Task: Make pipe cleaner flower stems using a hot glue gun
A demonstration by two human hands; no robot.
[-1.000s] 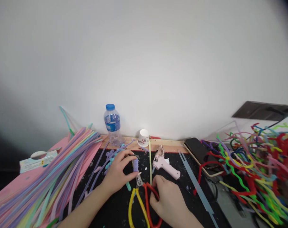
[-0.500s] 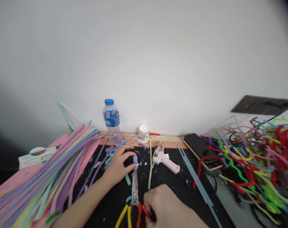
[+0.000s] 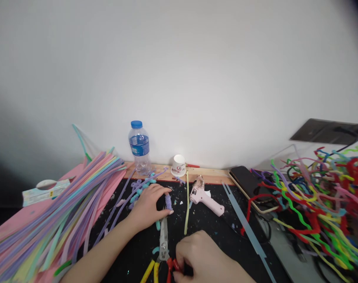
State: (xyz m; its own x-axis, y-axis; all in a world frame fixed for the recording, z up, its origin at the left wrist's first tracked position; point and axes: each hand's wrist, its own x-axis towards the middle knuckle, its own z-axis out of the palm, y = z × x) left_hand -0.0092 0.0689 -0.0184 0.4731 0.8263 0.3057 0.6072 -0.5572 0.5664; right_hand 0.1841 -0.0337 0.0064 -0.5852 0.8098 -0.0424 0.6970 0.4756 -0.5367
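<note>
My left hand pinches a short coiled length of purple pipe cleaner between thumb and fingertips. Just below it lie the metal blades of a pair of scissors, pointing up toward the coil, with one yellow and one red handle. My right hand is closed at the red handle, its fingers curled partly out of sight. Whether the blade tips touch the coil is hard to make out. Behind my left hand is a turquoise twisted pipe cleaner, partly hidden.
A pink glue gun lies right of a pale yellow pipe cleaner. A water bottle and paper cup stand by the wall. Pastel pipe cleaners pile up left; a phone and tangled bright pipe cleaners are right.
The scissors have shifted slightly left and toward me, along with my right hand. My left thumb and fingers have moved a little lower on the coil, which now leans.
</note>
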